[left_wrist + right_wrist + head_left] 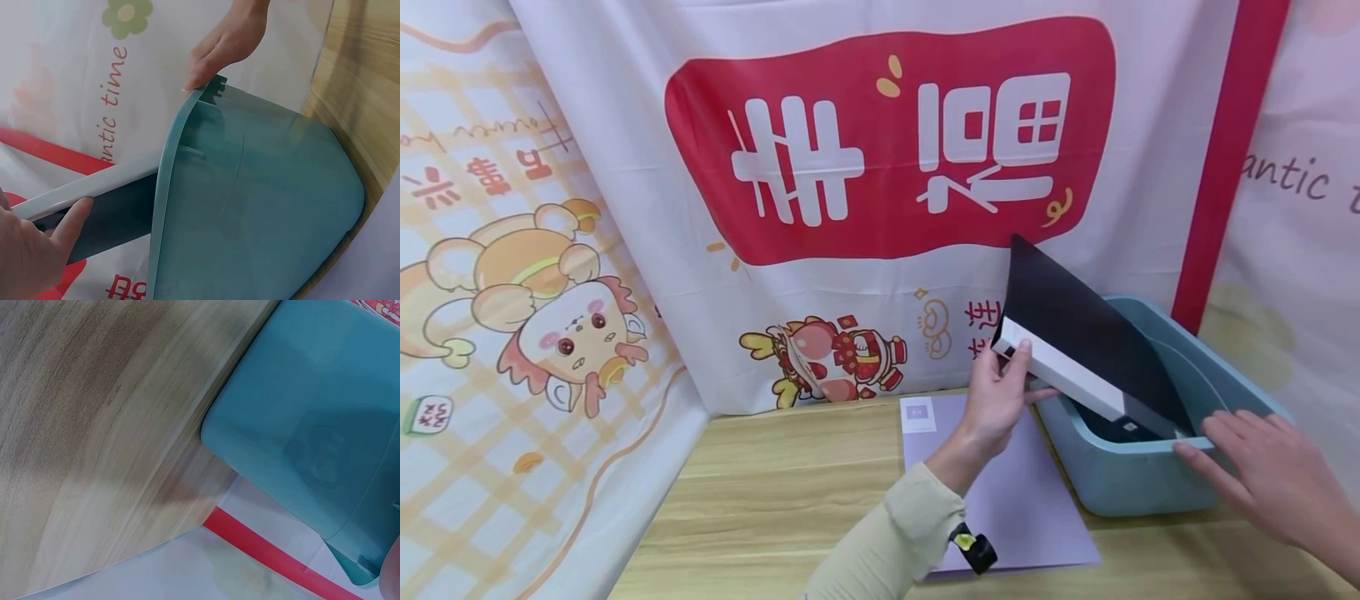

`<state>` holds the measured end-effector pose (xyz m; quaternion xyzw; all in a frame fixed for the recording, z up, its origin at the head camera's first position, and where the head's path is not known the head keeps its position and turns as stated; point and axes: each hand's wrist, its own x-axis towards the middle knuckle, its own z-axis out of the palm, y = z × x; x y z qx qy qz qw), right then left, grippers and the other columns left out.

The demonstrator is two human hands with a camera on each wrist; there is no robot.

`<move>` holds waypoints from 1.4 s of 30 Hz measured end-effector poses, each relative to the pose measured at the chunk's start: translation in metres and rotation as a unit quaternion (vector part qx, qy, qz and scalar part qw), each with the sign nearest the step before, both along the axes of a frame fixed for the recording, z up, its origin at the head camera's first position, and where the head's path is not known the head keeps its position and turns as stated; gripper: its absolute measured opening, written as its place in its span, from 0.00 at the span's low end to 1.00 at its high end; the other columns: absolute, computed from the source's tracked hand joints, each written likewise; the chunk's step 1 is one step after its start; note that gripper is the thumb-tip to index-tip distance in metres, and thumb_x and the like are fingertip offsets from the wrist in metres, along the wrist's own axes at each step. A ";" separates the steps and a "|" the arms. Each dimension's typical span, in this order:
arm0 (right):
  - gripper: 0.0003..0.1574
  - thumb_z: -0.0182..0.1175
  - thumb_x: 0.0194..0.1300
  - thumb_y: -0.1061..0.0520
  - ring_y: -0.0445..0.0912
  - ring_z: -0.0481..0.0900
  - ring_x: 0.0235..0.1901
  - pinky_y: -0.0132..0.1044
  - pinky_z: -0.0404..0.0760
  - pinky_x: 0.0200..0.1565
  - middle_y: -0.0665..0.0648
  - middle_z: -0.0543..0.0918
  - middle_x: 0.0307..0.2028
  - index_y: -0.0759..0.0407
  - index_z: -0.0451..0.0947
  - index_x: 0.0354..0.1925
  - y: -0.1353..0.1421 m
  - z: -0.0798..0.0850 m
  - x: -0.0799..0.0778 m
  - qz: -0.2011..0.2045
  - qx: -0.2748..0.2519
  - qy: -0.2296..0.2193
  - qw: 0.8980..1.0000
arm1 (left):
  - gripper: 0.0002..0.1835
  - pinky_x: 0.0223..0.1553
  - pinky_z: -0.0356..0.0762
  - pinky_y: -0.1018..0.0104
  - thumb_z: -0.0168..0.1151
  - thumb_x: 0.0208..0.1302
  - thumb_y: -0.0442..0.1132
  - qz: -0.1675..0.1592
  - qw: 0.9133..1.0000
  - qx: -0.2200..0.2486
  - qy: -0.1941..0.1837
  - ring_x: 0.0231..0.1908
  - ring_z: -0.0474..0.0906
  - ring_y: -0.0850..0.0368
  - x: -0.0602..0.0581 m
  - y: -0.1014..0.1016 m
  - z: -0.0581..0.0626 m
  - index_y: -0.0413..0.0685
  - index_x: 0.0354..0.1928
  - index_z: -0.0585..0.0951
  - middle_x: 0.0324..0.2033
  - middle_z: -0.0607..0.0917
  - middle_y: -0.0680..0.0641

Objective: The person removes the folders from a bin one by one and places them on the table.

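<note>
A black folder (1090, 325) with a white spine slants out of a blue-green plastic bin (1138, 483), its lower end inside. My left hand (996, 396) grips the raised end of the spine between thumb and fingers. In the left wrist view, that hand (34, 250) pinches the folder (119, 209) just outside the bin's rim. My right hand (1273, 467) holds the bin's near right rim, fingers over the edge and thumb along the outside. Only a bit of the right hand (392, 575) shows in the right wrist view, beside the bin (300, 425).
A pale purple folder (1030, 517) with a white label corner lies flat on the wood-grain table (760, 492), left of the bin. Printed cloth (850, 292) hangs behind the table and along both sides. A thin pale line runs inside the bin.
</note>
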<state>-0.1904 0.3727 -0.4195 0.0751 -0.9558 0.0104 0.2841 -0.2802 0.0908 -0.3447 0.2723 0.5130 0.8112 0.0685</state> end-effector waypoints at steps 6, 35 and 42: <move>0.23 0.59 0.58 0.34 0.42 0.63 0.21 0.39 0.67 0.25 0.46 0.65 0.19 0.47 0.66 0.22 0.001 0.000 0.000 0.003 -0.001 0.003 1.000 | 0.18 0.41 0.80 0.52 0.50 0.70 0.45 0.004 1.000 0.004 0.009 0.49 0.79 0.47 -0.001 -0.005 0.000 0.50 0.59 0.70 0.52 0.78 0.42; 0.24 0.58 0.58 0.34 0.43 0.63 0.22 0.40 0.66 0.25 0.46 0.63 0.19 0.47 0.65 0.21 0.002 -0.002 0.000 0.008 0.005 0.009 1.000 | 0.18 0.39 0.80 0.47 0.48 0.71 0.45 0.073 0.997 0.038 -0.014 0.41 0.82 0.42 -0.020 -0.047 0.007 0.47 0.58 0.69 0.43 0.80 0.36; 0.24 0.58 0.58 0.34 0.43 0.62 0.21 0.39 0.65 0.25 0.46 0.63 0.19 0.46 0.65 0.21 0.003 -0.003 0.000 0.009 0.003 0.006 1.000 | 0.20 0.39 0.79 0.44 0.48 0.71 0.47 0.078 0.996 0.045 -0.019 0.44 0.81 0.40 -0.022 -0.061 0.011 0.48 0.60 0.67 0.46 0.80 0.34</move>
